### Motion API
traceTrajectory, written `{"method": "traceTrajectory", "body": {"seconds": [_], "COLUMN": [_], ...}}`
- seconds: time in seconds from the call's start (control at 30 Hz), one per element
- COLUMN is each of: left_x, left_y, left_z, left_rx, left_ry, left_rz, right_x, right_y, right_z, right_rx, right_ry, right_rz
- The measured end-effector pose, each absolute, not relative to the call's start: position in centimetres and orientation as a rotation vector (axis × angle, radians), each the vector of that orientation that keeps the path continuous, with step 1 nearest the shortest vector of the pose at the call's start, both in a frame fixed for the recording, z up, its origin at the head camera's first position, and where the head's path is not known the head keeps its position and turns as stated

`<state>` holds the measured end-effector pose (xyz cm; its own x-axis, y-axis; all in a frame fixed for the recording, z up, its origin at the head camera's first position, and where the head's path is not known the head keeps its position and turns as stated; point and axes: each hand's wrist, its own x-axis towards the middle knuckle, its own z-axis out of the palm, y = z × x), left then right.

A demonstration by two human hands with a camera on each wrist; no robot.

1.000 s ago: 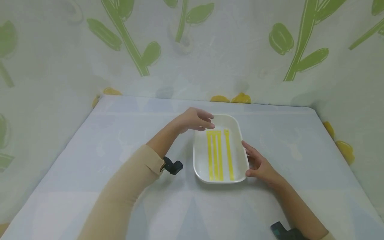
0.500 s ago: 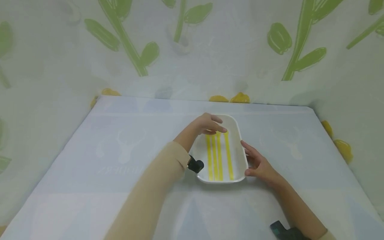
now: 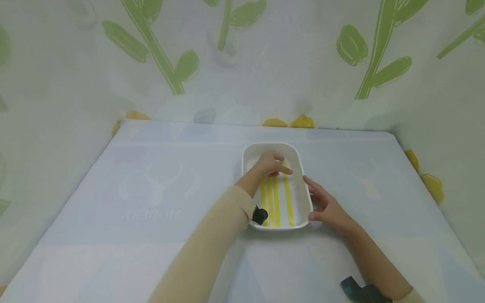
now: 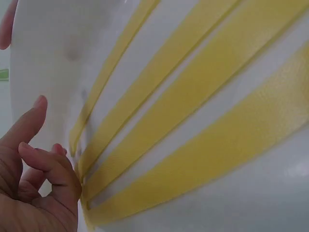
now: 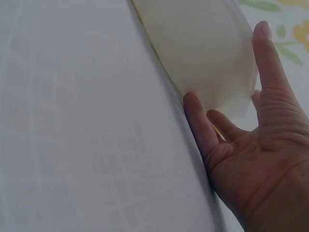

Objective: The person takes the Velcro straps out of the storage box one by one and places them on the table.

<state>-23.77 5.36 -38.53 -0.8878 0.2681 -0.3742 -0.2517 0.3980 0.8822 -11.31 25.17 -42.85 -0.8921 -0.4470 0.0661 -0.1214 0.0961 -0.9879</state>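
Several flat yellow strips (image 3: 289, 198) lie lengthwise in a white rounded rectangular dish (image 3: 301, 191), one set apart on the right. My left hand (image 3: 272, 165) is over the far part of the dish, its index finger extended to the right. In the left wrist view, bent fingers of the left hand (image 4: 41, 193) come right up to the strips' far ends (image 4: 101, 210); I cannot tell whether they press on them. My right hand (image 3: 327, 208) rests spread against the dish's right side, with thumb near the front corner and fingertips farther along the rim. The right wrist view shows its fingers (image 5: 195, 108) against the outer wall.
A pale patterned cloth (image 3: 163, 223) covers the table under the dish. Behind it rises a hanging with green leaf prints (image 3: 352, 45). Dark wrist cameras (image 3: 260, 215) are strapped at both sleeves, the left one overlapping the dish's front left corner.
My left hand has moved right and nearer to me, from the dish's far left edge to over the strips' far ends. The right hand and the dish have stayed in place.
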Motion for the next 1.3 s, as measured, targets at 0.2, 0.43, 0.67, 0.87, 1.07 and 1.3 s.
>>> {"method": "traceTrajectory", "body": {"seconds": [0.2, 0.43, 0.67, 0.87, 1.07, 1.3], "left_x": [-23.6, -23.4, -23.0, -23.0, -23.1, -23.1], "left_y": [5.6, 5.8, 5.9, 6.2, 6.4, 6.4], "left_z": [-39.0, -39.4, -39.2, -39.4, -39.0, -38.2], "left_rx": [0.137, 0.286, 0.277, 0.264, 0.226, 0.109], "left_ry": [2.377, 2.535, 2.535, 2.544, 2.472, 2.149], "left_rz": [1.32, 1.13, 1.115, 1.141, 1.331, 1.724], "right_x": [-11.4, -11.3, -11.2, -11.2, -11.1, -11.0], "right_y": [25.2, 25.2, 25.2, 25.2, 25.2, 25.0], "right_z": [-42.8, -42.9, -42.9, -42.8, -42.6, -42.5], "right_rx": [-0.543, -0.57, -0.564, -0.549, -0.506, -0.455], "right_ry": [2.168, 2.122, 2.153, 2.148, 2.195, 2.255], "right_rz": [-1.844, -1.886, -1.859, -1.852, -1.815, -1.752]}}
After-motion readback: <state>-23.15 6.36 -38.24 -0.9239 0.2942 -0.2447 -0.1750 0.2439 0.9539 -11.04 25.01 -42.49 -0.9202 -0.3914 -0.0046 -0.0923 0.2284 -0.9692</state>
